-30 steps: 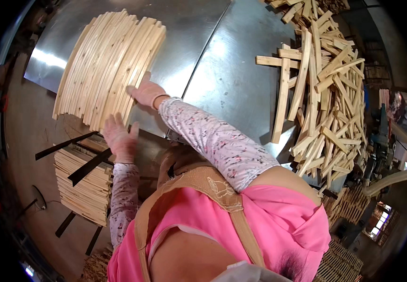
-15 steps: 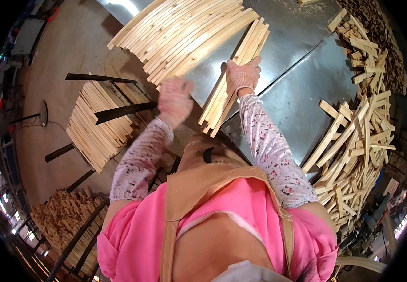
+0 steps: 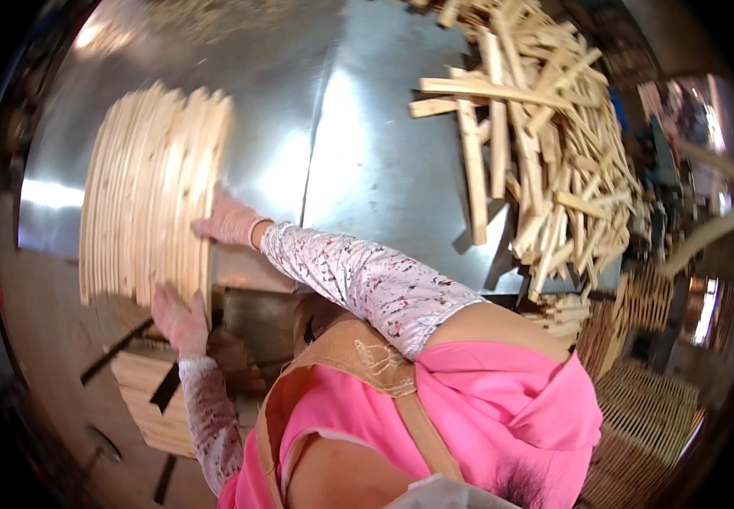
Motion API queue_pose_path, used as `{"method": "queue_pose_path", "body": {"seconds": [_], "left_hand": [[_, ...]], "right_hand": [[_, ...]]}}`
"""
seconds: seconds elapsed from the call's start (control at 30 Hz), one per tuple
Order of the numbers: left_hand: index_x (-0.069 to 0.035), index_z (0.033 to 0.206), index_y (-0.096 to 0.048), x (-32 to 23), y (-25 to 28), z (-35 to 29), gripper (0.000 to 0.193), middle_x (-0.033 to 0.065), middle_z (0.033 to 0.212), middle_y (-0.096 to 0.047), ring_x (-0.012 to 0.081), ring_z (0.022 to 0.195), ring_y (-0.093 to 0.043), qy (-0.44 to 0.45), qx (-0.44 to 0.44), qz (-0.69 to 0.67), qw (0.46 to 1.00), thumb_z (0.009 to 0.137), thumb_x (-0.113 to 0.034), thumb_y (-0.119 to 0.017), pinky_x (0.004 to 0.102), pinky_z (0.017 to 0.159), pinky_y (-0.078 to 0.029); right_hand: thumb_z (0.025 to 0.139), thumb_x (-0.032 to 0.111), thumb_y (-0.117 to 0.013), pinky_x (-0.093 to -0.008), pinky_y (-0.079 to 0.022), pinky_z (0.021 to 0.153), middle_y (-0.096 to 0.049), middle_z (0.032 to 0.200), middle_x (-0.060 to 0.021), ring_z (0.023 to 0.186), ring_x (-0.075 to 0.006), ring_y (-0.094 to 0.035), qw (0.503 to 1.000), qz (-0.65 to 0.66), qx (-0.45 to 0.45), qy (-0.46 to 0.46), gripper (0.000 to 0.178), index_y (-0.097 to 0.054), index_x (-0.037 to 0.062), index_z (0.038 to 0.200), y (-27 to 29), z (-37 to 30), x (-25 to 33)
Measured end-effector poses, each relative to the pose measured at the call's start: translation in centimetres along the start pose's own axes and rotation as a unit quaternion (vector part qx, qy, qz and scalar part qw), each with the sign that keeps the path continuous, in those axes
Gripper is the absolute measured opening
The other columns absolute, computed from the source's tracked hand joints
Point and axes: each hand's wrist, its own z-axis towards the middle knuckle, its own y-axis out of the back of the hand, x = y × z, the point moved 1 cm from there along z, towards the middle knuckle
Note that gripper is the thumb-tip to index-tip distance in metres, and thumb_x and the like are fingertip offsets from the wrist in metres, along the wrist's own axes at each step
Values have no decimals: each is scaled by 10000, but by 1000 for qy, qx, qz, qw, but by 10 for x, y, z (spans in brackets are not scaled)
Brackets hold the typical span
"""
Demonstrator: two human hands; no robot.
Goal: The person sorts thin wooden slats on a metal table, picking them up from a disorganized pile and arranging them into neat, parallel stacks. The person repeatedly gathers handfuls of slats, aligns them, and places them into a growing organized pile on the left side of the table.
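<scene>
A tight row of pale wooden strips [image 3: 151, 187] lies side by side on the metal tabletop at the left. My right hand [image 3: 235, 222], in a pinkish knit glove, rests against the row's right side with its thumb over the edge and its fingers stretched along the side. Part of those fingers is hidden by the wood. At the near ends of the strips, my left hand [image 3: 180, 322], gloved alike, touches the wood with its fingers apart. The rightmost strip sticks out a little beyond the others beside that hand.
A loose heap of wooden pieces [image 3: 554, 136] covers the right part of the metal table [image 3: 274, 76]. Below the table's near edge, more stacked strips [image 3: 151, 394] lie on a rack with dark bars [image 3: 166, 386]. Ribbed wooden stacks [image 3: 647, 407] stand at the lower right.
My view has turned to the right. The bundle of strips in my right hand now lies against the row, the gap closed. My left hand has come to the row's near ends.
</scene>
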Motion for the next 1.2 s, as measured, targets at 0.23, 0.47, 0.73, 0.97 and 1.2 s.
{"method": "queue_pose_path", "body": {"seconds": [0.23, 0.47, 0.73, 0.97, 1.2], "left_hand": [[39, 1587, -494, -59, -12, 25, 802, 287, 1665, -441, 436, 1557, -383, -35, -43, -18, 998, 1004, -480, -676, 521, 1296, -288], [-69, 1552, -562, -440, 4, 170, 751, 209, 1604, -518, 399, 1491, -458, -310, -77, -247, 915, 899, -358, -793, 511, 1298, -297], [-100, 1415, -628, -727, 37, 251, 553, 218, 1350, -672, 393, 1296, -627, -433, 82, -127, 888, 952, -398, -670, 485, 1113, -493], [-80, 1464, -588, -616, 35, 215, 535, 213, 1163, -740, 417, 1126, -697, -435, 51, -164, 884, 1019, -376, -609, 506, 986, -556], [-64, 1625, -388, -395, -24, 106, 737, 54, 961, -641, 157, 743, -617, -67, 273, -549, 787, 1025, -334, -721, 332, 656, -545]], "right_hand": [[858, 313, -780, -511, -500, 1096, -672, 1337, -258, 1248, -444, -625, 840, -299, -442, 95, 635, -641, -12, 1384, 284, -120, -162], [892, 334, -789, -524, -524, 991, -700, 1197, -194, 1129, -399, -656, 827, -306, -427, -199, 816, -446, 39, 1570, 356, -252, -295], [872, 345, -805, -520, -535, 1028, -666, 1348, -184, 1212, -409, -638, 846, -297, -389, -211, 818, -476, 96, 1579, 421, -279, -291], [826, 267, -827, -505, -560, 988, -687, 1308, -197, 1213, -399, -674, 821, -246, -433, -279, 845, -471, 92, 1572, 465, -255, -316], [858, 278, -756, -495, -571, 1002, -734, 1224, -265, 1134, -396, -730, 921, -117, -324, -182, 754, -509, 78, 1541, 398, -229, -247]]}}
